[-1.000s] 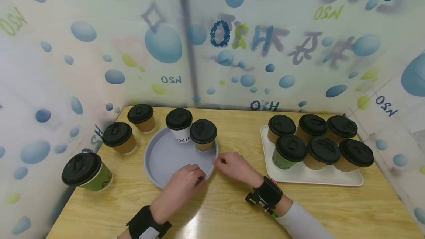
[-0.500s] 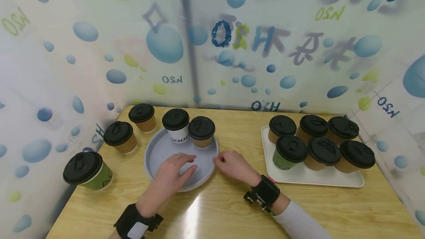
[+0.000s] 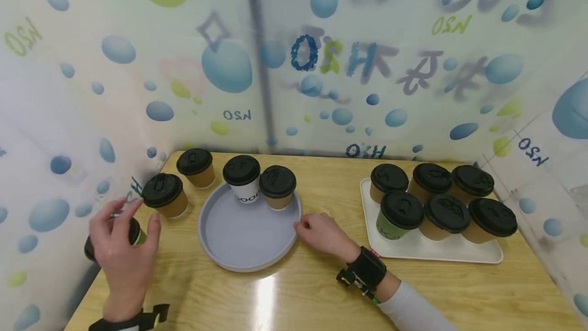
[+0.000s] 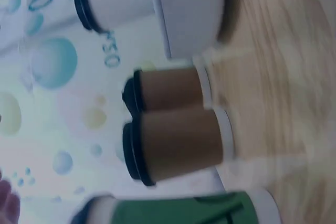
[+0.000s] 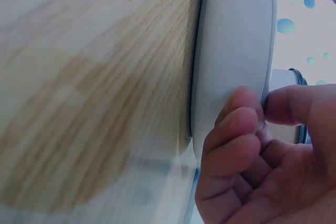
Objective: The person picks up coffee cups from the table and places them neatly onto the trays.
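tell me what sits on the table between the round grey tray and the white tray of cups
Only bare wood between the round grey tray and white tray; the right hand lies nearer, as the head view shows.

wooden table (image 3: pixel 312 290) | grey round tray (image 3: pixel 239 234) | white tray (image 3: pixel 436 249) | three cups (image 3: pixel 163 195)

A green paper cup with a black plastic lid (image 3: pixel 138 234) stands upright at the tabletop's near left edge, mostly hidden behind the left hand (image 3: pixel 124 249) whose fingers curve about its lid. A round grey plastic tray (image 3: pixel 239 231) lies flat mid-tabletop, its right rim pinched by the right hand (image 3: pixel 321 234).
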### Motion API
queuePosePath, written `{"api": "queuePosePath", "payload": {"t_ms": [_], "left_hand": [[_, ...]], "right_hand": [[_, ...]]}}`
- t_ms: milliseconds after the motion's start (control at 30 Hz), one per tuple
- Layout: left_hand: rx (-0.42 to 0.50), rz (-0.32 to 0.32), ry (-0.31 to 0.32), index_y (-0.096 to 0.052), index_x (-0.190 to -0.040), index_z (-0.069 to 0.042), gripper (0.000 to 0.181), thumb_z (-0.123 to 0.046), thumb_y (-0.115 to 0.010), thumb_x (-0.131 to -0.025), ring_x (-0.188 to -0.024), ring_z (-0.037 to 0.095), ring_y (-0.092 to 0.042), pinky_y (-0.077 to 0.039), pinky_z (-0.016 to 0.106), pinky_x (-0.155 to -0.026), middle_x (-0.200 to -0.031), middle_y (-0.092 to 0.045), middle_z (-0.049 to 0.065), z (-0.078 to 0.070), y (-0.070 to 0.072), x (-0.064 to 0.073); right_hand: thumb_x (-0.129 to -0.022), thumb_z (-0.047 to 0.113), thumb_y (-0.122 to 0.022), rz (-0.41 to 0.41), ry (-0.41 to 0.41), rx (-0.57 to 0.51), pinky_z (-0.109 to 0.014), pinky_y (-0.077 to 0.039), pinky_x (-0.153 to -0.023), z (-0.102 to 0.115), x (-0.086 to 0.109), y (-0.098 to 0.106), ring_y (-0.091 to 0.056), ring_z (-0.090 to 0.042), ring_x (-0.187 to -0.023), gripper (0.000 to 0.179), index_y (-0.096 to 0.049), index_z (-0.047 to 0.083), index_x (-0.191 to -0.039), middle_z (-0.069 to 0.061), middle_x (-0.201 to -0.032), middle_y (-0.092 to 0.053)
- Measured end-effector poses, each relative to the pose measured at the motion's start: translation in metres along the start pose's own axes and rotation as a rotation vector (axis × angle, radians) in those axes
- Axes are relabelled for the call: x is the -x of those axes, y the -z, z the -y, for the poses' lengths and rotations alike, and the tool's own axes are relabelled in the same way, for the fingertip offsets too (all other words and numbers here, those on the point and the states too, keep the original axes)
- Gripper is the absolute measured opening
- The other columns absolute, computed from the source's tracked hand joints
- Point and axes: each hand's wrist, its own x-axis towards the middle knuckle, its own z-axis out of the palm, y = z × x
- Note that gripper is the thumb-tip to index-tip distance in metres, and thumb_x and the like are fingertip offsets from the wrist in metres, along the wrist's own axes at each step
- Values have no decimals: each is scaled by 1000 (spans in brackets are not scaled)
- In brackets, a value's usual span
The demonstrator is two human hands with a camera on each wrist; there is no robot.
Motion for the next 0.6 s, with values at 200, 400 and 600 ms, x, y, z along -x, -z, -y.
{"api": "queuePosePath", "payload": {"t_ms": [200, 400, 600], "left_hand": [[-96, -102, 207, -55, -140, 2, 81, -53, -78, -84, -153, 40, -16, -12, 47, -125, -156, -31, 9, 28, 20, 9], [-186, 84, 506, -26, -164, -11, 113, -36, -92, -76, -158, 35, 2, -16, 56, -124, -170, -5, 13, 48, 29, 23], [-208, 205, 685, -16, -167, -15, 117, -30, -91, -78, -150, 39, -23, -29, 62, -117, -164, -16, 19, 54, 29, 19]], "right_hand": [[-106, 24, -54, -1, -13, -11, -24, -29, -50, -1, 1, -2, -39, -9, -50, 40, -52, 18, -66, 8, -58, -41], [-106, 24, -53, 1, -4, -10, -24, -29, -50, -3, 3, -4, -38, -8, -50, 40, -51, 18, -66, 8, -58, -39], [-106, 24, -52, -8, 10, -6, -24, -29, -51, -2, 2, -4, -37, -8, -50, 41, -50, 18, -66, 8, -59, -39]]}}
